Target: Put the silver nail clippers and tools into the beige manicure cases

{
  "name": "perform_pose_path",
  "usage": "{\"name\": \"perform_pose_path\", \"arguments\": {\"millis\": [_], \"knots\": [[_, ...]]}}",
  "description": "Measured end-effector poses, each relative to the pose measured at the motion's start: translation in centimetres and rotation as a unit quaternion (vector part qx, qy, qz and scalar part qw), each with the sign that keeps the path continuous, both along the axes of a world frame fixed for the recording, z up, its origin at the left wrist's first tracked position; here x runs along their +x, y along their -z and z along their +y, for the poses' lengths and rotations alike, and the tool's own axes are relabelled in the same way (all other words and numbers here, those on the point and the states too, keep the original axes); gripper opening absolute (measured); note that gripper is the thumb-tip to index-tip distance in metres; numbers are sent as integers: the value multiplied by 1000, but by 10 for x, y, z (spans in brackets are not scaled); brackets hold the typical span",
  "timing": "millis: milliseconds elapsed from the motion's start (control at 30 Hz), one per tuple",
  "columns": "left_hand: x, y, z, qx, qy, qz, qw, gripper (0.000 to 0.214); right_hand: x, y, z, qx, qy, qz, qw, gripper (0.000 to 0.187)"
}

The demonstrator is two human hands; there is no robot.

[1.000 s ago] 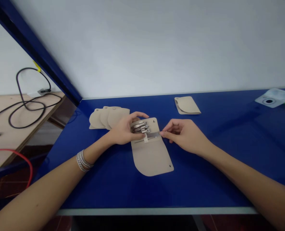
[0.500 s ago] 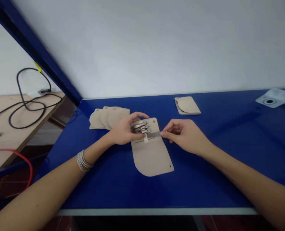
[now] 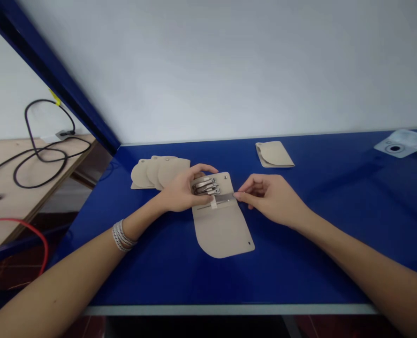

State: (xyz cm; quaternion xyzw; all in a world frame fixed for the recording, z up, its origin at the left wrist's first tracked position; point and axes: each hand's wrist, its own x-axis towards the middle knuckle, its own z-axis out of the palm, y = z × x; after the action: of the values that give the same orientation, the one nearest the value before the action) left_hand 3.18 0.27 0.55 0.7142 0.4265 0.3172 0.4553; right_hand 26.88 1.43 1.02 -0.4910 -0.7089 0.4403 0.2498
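Observation:
A beige manicure case [image 3: 222, 232] lies unfolded on the blue table, its rounded flap toward me. My left hand [image 3: 183, 190] grips its upper left side, thumb on the inside beside a white strap [image 3: 213, 202] and fingers curled round the far edge. Several silver nail clippers [image 3: 207, 186] sit in the upper half. Below them a thin metal tool [image 3: 222, 203] lies across the case near the fold. My right hand [image 3: 273, 197] pinches thumb against fingers at the right edge, at the end of a flat metal nail file [image 3: 225, 197]; its tip is hidden by the fingers.
Several closed beige cases [image 3: 159, 172] overlap to the left, partly behind my left hand. Another folded case [image 3: 275, 154] lies at the back right. A clear plastic item [image 3: 400, 144] rests far right. Black cable [image 3: 35, 152] coils on a wooden surface [image 3: 4, 159] at left.
Hardly anything differs. Both hands stay at the case in nearly the same pose, and the tools look unmoved.

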Motion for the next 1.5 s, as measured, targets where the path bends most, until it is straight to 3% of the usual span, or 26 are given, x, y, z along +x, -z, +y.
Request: {"name": "perform_pose_path", "arguments": {"millis": [1500], "knots": [[0,0,0,1,7,0,1000,57,-3,-1,-3,38,6,-27,999,22]]}}
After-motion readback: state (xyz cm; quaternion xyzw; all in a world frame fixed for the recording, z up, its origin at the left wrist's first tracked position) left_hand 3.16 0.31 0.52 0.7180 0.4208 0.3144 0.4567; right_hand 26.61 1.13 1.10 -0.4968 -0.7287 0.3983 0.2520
